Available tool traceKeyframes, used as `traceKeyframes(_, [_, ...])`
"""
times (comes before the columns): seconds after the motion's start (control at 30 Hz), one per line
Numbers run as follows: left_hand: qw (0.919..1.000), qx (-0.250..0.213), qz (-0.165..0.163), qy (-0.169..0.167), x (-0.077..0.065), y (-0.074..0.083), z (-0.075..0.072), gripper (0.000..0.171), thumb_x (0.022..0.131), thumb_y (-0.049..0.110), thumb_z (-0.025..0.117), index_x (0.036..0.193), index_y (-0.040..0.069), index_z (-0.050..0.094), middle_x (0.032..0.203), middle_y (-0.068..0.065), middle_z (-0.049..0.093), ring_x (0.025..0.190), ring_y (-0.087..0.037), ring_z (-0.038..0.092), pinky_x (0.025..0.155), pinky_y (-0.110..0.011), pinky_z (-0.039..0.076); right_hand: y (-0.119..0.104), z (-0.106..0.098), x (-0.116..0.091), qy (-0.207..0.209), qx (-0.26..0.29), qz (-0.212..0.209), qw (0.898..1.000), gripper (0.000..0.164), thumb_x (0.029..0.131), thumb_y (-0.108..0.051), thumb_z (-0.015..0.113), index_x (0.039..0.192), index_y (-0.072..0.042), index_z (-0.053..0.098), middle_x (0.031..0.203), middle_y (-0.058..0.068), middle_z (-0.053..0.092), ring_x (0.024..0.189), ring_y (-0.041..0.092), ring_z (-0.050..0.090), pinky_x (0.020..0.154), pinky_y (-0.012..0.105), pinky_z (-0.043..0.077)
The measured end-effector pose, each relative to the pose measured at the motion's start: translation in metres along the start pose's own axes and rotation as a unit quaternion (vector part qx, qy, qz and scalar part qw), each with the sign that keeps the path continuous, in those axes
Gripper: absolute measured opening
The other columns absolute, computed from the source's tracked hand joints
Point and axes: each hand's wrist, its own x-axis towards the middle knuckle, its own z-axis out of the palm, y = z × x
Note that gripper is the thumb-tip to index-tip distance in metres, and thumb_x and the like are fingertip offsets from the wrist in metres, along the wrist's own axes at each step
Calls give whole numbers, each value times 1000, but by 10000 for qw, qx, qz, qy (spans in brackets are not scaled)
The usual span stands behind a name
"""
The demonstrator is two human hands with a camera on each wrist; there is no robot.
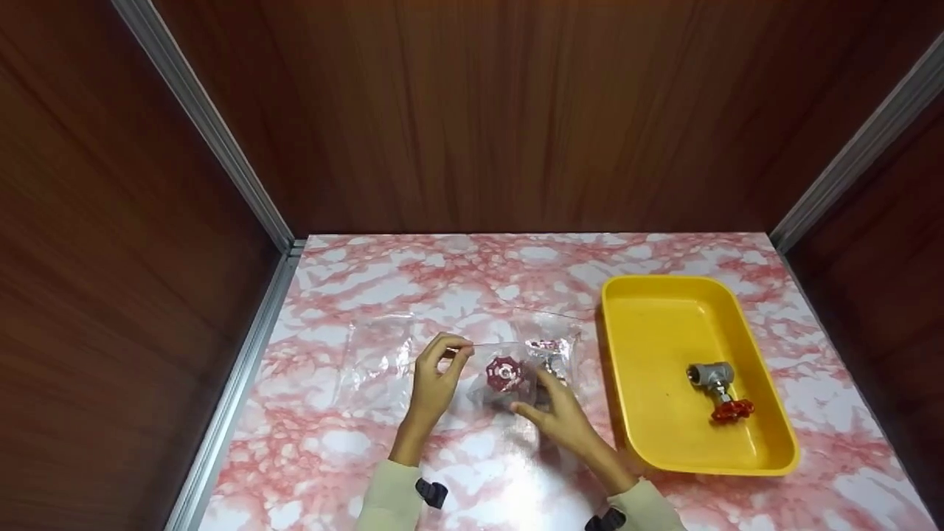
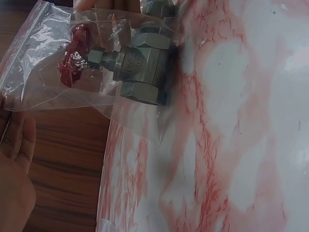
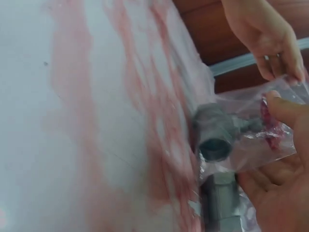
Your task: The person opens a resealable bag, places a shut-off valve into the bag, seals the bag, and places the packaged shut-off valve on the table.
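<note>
A clear plastic bag [image 2: 38, 92] holds a grey metal valve [image 2: 140, 67] with a red handwheel [image 1: 505, 374], which faces up. My left hand [image 1: 436, 376] pinches the bag's upper edge between thumb and fingers. My right hand [image 1: 564, 420] holds the bagged valve from the right side. In the right wrist view its thumb [image 3: 285, 108] lies by the handwheel, with the other fingers partly hidden beyond the bag. Right behind it, another bagged valve [image 1: 547, 345] lies on the table, partly covered by the right hand and the first bag.
At the right stands a yellow tray [image 1: 649, 435] with an unbagged valve [image 1: 715, 380] with a red handwheel inside it. A flat clear bag [image 1: 372, 361] lies left of my left hand. Brown wooden panels [image 1: 472, 118] enclose the marbled table [image 1: 332, 472] at the back and sides.
</note>
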Motion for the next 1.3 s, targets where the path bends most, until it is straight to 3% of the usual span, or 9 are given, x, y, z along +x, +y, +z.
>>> traceKeyframes(0.2, [10000, 58, -5, 46, -2, -1, 0, 10, 97, 0, 74, 106, 4, 74, 99, -13, 73, 92, -21, 71, 84, -30, 59, 3, 7, 0, 175, 131, 17, 9998, 54, 97, -17, 78, 144, -2, 56, 120, 20, 72, 102, 34, 72, 91, 39, 64])
traceKeyframes(0.27, [9998, -111, -106, -136, -4, -1, -1, 15, 99, 1, 72, 113, 4, 72, 104, -13, 72, 98, -24, 70, 87, -30, 59, 4, 7, 0, 189, 127, 61, 9997, 52, 97, -18, 78, 143, -4, 57, 117, 17, 73, 101, 30, 71, 90, 34, 62])
traceKeyframes(0.37, [9965, -470, -343, -600, -8, -4, -2, 37, 99, 1, 72, 135, 1, 61, 122, -20, 68, 115, -33, 66, 96, -39, 59, 4, 8, -1, 179, 178, 64, 9997, 52, 98, -18, 77, 144, -5, 56, 122, 17, 73, 105, 31, 71, 93, 33, 61])
traceKeyframes(0.53, [9820, -741, -997, -1426, -21, -12, 0, 77, 96, 6, 78, 160, 2, 35, 151, -28, 52, 137, -44, 55, 111, -60, 51, 5, 9, -2, 163, 281, -92, 9994, 52, 98, -17, 77, 145, -7, 56, 125, 15, 72, 106, 32, 70, 93, 33, 61])
traceKeyframes(0.63, [9706, -664, -1486, -1771, -31, -16, 4, 80, 95, 14, 81, 160, 4, 35, 157, -24, 48, 137, -44, 55, 114, -59, 48, 6, 11, -2, 186, 276, -186, 9993, 51, 99, -17, 76, 145, -8, 56, 113, 12, 71, 98, 25, 68, 87, 29, 60])
traceKeyframes(0.77, [9547, -698, -1999, -2089, -41, -22, 9, 77, 97, 23, 80, 159, 7, 36, 156, -21, 52, 137, -41, 57, 116, -55, 48, 6, 12, -2, 261, 306, -211, 9990, 50, 100, -17, 76, 145, -9, 56, 101, 6, 67, 92, 18, 64, 80, 26, 57])
traceKeyframes(0.97, [9408, -972, -2338, -2254, -49, -23, 9, 77, 98, 25, 79, 161, 10, 37, 157, -21, 52, 146, -39, 53, 121, -50, 45, 7, 14, -2, 338, 233, -274, 9988, 50, 101, -16, 75, 146, -9, 55, 97, 3, 63, 87, 15, 60, 76, 25, 54])
traceKeyframes(1.1, [9402, -1020, -2323, -2274, -50, -22, 9, 75, 98, 21, 78, 160, 8, 38, 157, -22, 51, 144, -41, 54, 119, -51, 47, 7, 13, -2, 329, 170, -212, 9991, 50, 102, -17, 73, 148, -7, 53, 98, 3, 64, 86, 15, 60, 75, 26, 54])
traceKeyframes(1.3, [9541, -653, -2051, -2080, -48, -24, 12, 64, 98, 16, 78, 154, 8, 49, 146, -21, 61, 127, -34, 67, 109, -45, 56, 7, 13, -3, 217, 222, -93, 9995, 54, 102, -18, 74, 149, -6, 51, 101, 5, 68, 87, 11, 62, 77, 25, 56])
